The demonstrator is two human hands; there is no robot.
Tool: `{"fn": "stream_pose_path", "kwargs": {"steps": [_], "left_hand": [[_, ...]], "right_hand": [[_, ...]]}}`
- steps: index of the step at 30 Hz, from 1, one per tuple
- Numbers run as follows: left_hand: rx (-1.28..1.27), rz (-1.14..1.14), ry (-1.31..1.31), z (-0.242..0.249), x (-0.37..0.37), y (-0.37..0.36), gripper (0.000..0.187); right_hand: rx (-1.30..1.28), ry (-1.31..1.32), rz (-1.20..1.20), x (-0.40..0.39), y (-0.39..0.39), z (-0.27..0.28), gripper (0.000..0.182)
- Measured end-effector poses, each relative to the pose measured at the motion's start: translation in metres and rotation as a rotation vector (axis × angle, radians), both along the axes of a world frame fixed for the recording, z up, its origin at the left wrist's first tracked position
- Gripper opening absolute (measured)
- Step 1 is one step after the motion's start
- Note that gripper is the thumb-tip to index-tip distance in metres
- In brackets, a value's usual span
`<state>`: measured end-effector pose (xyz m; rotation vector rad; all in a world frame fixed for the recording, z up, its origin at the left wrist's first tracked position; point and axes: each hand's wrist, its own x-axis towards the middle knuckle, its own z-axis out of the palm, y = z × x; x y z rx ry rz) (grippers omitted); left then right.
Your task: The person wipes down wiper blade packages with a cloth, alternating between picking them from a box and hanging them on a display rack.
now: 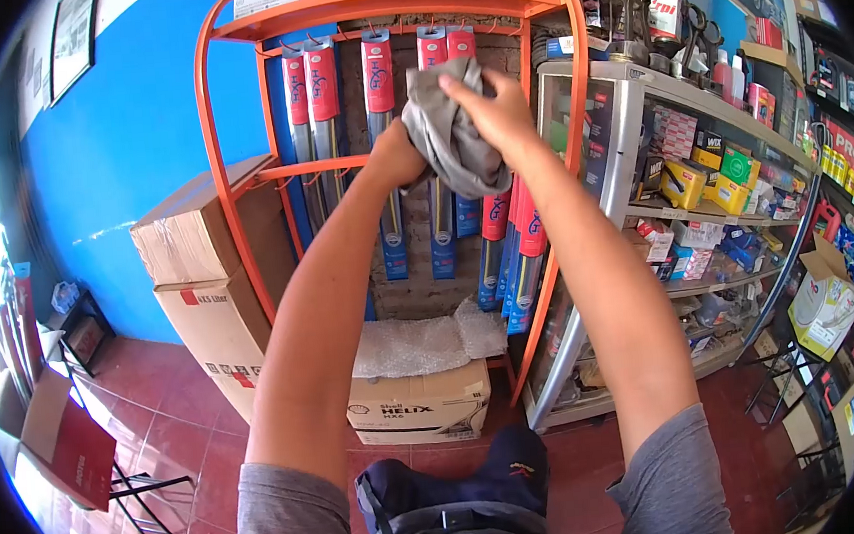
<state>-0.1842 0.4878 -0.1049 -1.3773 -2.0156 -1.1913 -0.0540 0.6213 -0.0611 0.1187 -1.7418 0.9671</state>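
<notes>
A crumpled grey cloth (452,139) is bunched up between my two hands, held out in front of the orange metal rack (397,6). My right hand (498,111) grips its upper right side, with the thumb pressed on top. At the lower left of the cloth is my left hand (400,156), closed on its edge, its fingers partly hidden behind the fabric. Behind the cloth, several wiper blade packs (378,80) in red and blue hang from the rack.
A glass display case (625,101) full of boxed parts stands close on the right. Stacked cardboard boxes (188,231) stand left of the rack. Bubble wrap (423,343) covers a Shell Helix box (418,403) below. A folding chair (143,485) is at the far left.
</notes>
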Motion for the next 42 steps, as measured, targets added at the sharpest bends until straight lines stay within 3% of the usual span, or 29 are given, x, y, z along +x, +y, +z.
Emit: {"fn": "stream_pose_path", "kwargs": {"steps": [4, 6, 8, 11, 13, 16, 19, 22, 23, 24, 25, 31, 36, 39, 42], "left_hand": [[-0.073, 0.097, -0.231, -0.038, -0.029, 0.005, 0.07], [-0.035, 0.038, -0.292, -0.06, -0.045, 0.02, 0.074], [0.007, -0.027, -0.358, -0.051, -0.042, 0.021, 0.079], [-0.148, -0.085, -0.611, -0.015, -0.009, 0.014, 0.073], [-0.165, -0.195, -0.671, -0.026, -0.041, 0.041, 0.075], [-0.126, -0.23, -0.716, 0.009, -0.011, 0.037, 0.06], [-0.302, -0.075, -0.903, 0.048, 0.029, 0.017, 0.065], [-0.324, -0.221, -1.159, 0.031, 0.04, -0.001, 0.078], [-0.331, -0.224, -1.175, 0.008, 0.042, -0.007, 0.078], [-0.364, -0.172, -1.07, -0.014, 0.039, -0.013, 0.081], [-0.394, -0.118, -0.962, -0.02, 0.037, -0.024, 0.083], [-0.614, 0.011, -0.918, 0.04, 0.054, -0.113, 0.085], [-0.795, -0.106, -0.914, 0.075, 0.058, -0.18, 0.091], [-0.773, -0.254, -0.986, 0.072, 0.063, -0.215, 0.098], [-0.873, -0.215, -0.839, 0.065, 0.064, -0.242, 0.099]], "right_hand": [[-0.074, -0.135, -0.028, -0.02, 0.012, -0.035, 0.05], [-0.103, -0.139, -0.024, -0.017, 0.011, -0.043, 0.05], [-0.159, -0.154, 0.008, -0.019, 0.014, -0.039, 0.051], [-0.243, -0.3, -0.032, -0.028, 0.037, -0.03, 0.053], [-0.293, -0.343, 0.021, -0.018, 0.04, -0.014, 0.056], [-0.379, -0.544, 0.006, 0.0, 0.04, 0.02, 0.066], [-0.387, -0.73, -0.005, 0.023, 0.028, 0.052, 0.068], [-0.299, -1.003, -0.009, 0.048, 0.003, 0.088, 0.088], [-0.28, -1.078, 0.0, 0.054, -0.008, 0.094, 0.094], [-0.307, -1.151, 0.055, 0.068, -0.029, 0.123, 0.1], [-0.316, -1.158, 0.046, 0.065, -0.035, 0.116, 0.103], [-0.209, -1.248, 0.014, 0.052, -0.101, 0.111, 0.104], [-0.304, -1.135, -0.08, 0.067, -0.168, 0.092, 0.097], [-0.399, -1.139, -0.163, 0.091, -0.221, 0.104, 0.093], [-0.487, -1.081, -0.228, 0.11, -0.255, 0.102, 0.087]]}}
